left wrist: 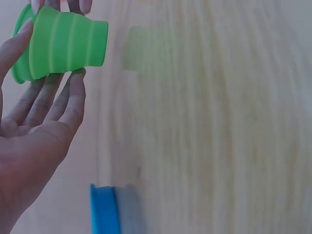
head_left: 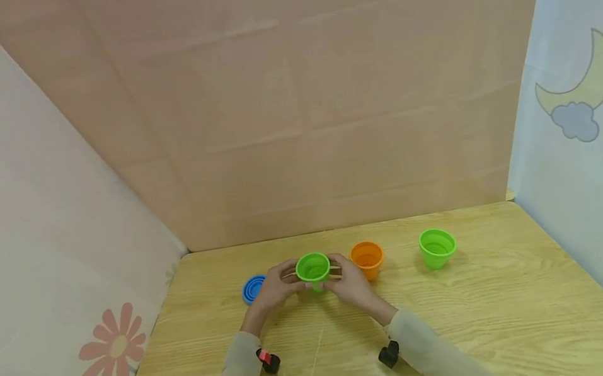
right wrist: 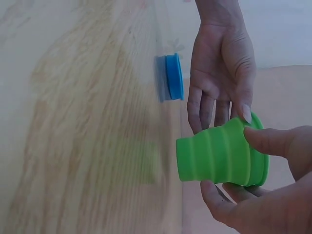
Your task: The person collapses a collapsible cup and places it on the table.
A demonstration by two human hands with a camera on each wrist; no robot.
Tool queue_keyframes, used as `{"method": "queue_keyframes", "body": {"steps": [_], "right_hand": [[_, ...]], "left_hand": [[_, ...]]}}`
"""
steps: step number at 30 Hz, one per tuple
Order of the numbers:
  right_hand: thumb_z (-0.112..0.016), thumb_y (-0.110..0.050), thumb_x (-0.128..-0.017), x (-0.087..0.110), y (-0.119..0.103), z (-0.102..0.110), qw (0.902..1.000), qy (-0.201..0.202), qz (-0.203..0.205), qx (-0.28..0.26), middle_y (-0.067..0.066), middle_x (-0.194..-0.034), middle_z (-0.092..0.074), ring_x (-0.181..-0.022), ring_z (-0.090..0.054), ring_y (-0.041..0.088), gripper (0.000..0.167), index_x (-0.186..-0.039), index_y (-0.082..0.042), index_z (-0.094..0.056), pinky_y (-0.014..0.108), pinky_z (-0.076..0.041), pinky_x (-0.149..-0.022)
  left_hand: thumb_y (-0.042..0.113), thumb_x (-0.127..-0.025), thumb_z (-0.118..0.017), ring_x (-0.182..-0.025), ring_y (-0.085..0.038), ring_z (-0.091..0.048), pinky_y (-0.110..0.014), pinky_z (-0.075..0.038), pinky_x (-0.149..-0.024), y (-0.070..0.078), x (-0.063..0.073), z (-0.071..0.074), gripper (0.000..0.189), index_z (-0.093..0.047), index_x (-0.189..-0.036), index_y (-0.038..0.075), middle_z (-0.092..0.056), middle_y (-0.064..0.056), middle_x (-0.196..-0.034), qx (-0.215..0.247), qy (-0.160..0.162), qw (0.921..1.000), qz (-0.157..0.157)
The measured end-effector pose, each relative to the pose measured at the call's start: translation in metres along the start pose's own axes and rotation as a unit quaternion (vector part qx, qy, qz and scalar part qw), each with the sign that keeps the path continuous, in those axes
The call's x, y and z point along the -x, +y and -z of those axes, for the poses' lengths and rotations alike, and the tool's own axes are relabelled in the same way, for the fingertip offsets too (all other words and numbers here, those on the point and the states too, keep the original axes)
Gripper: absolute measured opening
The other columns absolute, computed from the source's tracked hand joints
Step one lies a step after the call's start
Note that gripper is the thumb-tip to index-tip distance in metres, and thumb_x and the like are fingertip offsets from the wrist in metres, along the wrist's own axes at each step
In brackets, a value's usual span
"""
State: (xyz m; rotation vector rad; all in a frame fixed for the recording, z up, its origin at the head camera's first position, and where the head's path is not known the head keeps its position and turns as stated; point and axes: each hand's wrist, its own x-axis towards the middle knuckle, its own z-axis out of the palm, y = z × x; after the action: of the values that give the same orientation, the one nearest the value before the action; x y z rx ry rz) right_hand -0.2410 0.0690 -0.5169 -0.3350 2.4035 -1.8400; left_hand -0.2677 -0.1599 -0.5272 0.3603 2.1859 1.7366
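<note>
Both hands hold a green collapsible cup (head_left: 313, 268), opened out to its full ridged height and lifted off the table. My left hand (head_left: 276, 288) grips it from the left side, thumb near the rim and fingers behind. From the other side my right hand (head_left: 353, 282) grips the same cup, its thumb (right wrist: 267, 141) on the wall below the rim. In the left wrist view the cup (left wrist: 68, 44) shows its stepped rings. Beside the left hand lies a blue collapsible cup (head_left: 254, 289), folded flat and partly hidden by that hand.
An orange cup (head_left: 367, 258) stands expanded just right of the right hand. Farther right stands another expanded green cup (head_left: 438, 247). The wooden table (head_left: 512, 312) meets a brown cloth backdrop (head_left: 298, 118) at its far edge, with pale patterned walls on both sides.
</note>
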Motion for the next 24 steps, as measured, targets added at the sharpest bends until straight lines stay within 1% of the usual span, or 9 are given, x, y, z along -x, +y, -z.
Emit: {"method": "queue_keyframes", "body": {"steps": [6,10,12,17,21,24], "right_hand": [[-0.084,-0.011,-0.089,0.011,-0.009,0.007,0.9999,-0.010,0.007,-0.004,0.017,-0.144,-0.062,-0.129,-0.063,0.040,0.061,-0.144,-0.010,-0.058,0.054,-0.061,-0.102],[-0.086,-0.011,-0.088,0.020,-0.014,0.014,0.9997,-0.019,0.015,-0.006,0.018,-0.143,-0.063,-0.125,-0.065,0.040,0.062,-0.144,-0.010,-0.059,0.050,-0.063,-0.099],[-0.085,-0.011,-0.088,0.023,-0.014,0.017,0.9994,-0.029,0.020,-0.005,0.019,-0.143,-0.062,-0.123,-0.066,0.040,0.063,-0.145,-0.009,-0.058,0.047,-0.064,-0.097],[-0.083,-0.011,-0.090,0.034,-0.012,0.027,0.9981,-0.052,0.035,0.001,0.021,-0.142,-0.062,-0.122,-0.067,0.042,0.062,-0.145,-0.005,-0.056,0.044,-0.065,-0.094],[-0.084,-0.011,-0.089,0.044,-0.006,0.036,0.9971,-0.062,0.044,-0.001,0.023,-0.140,-0.064,-0.122,-0.067,0.045,0.061,-0.143,-0.003,-0.058,0.039,-0.066,-0.092],[-0.085,-0.013,-0.088,0.051,-0.001,0.043,0.9971,-0.065,0.040,0.003,0.022,-0.139,-0.065,-0.122,-0.068,0.043,0.062,-0.143,-0.005,-0.059,0.035,-0.066,-0.091]], "left_hand": [[0.018,-0.093,-0.082,-0.138,-0.039,-0.061,-0.043,-0.061,-0.106,0.015,0.014,-0.001,0.065,-0.054,-0.152,0.014,-0.057,-0.015,-0.154,-0.020,-0.014,0.9997,-0.008],[0.023,-0.092,-0.083,-0.137,-0.039,-0.062,-0.043,-0.062,-0.105,0.024,0.022,-0.007,0.067,-0.054,-0.152,0.013,-0.059,-0.016,-0.152,-0.029,-0.019,0.9993,-0.016],[0.023,-0.092,-0.084,-0.135,-0.039,-0.063,-0.042,-0.062,-0.105,0.027,0.026,-0.011,0.067,-0.055,-0.151,0.013,-0.060,-0.015,-0.151,-0.028,-0.013,0.9993,-0.019],[0.019,-0.091,-0.084,-0.132,-0.037,-0.065,-0.038,-0.062,-0.104,0.025,0.033,-0.026,0.062,-0.059,-0.147,0.014,-0.064,-0.015,-0.147,-0.026,0.004,0.9993,-0.026],[0.017,-0.092,-0.083,-0.130,-0.036,-0.067,-0.037,-0.062,-0.104,0.023,0.037,-0.040,0.057,-0.061,-0.144,0.014,-0.066,-0.014,-0.143,-0.043,0.005,0.9984,-0.037],[0.018,-0.093,-0.082,-0.129,-0.036,-0.067,-0.037,-0.062,-0.104,0.022,0.039,-0.051,0.054,-0.062,-0.144,0.015,-0.066,-0.013,-0.142,-0.043,0.002,0.9984,-0.037]]}}
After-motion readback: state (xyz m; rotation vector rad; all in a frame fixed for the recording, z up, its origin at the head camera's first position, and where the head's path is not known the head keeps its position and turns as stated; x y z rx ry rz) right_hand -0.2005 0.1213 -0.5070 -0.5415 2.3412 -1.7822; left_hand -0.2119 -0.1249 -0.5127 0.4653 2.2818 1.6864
